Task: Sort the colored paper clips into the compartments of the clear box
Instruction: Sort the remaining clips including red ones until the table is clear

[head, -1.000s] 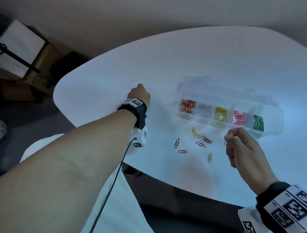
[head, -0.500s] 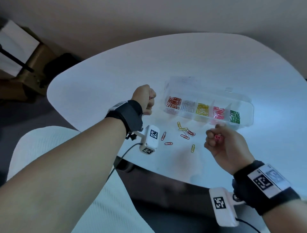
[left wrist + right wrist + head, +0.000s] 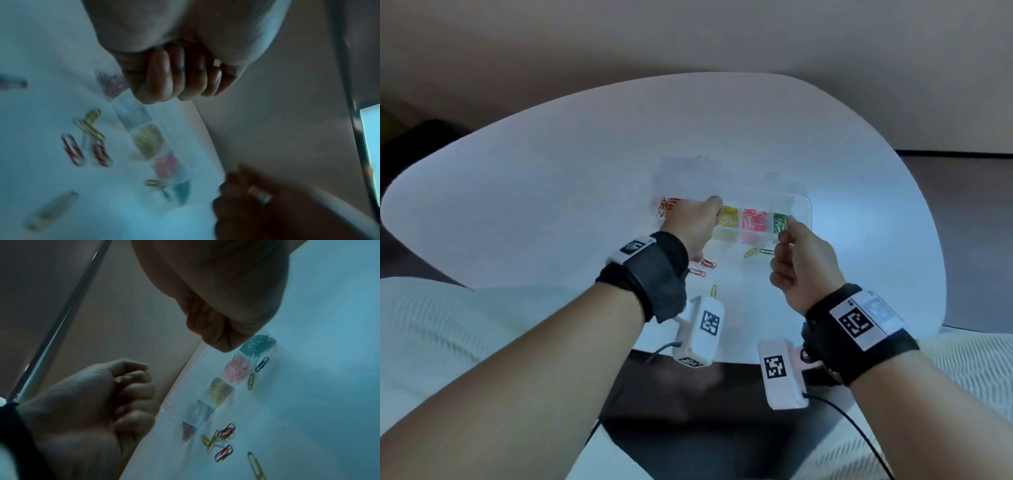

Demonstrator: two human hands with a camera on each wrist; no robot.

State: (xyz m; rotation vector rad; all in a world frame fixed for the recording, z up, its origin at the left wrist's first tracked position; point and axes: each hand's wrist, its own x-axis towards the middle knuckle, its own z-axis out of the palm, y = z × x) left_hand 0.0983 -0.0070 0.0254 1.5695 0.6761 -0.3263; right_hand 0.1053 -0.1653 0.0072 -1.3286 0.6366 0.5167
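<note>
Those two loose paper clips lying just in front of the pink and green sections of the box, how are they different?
The yellow clip is bright and lies before the pink compartment; the green clip is dark and lies before the green compartment, nearer the right hand. Both lie flat on the table, outside the box.

Both forearms reach forward, each with a black wrist strap. The left hand (image 3: 693, 224) is a loose fist, its fingers (image 3: 164, 76) curled under, holding nothing visible. The right hand (image 3: 799, 262) is curled too, thumb against forefinger; whether it pinches something is unclear.
</note>
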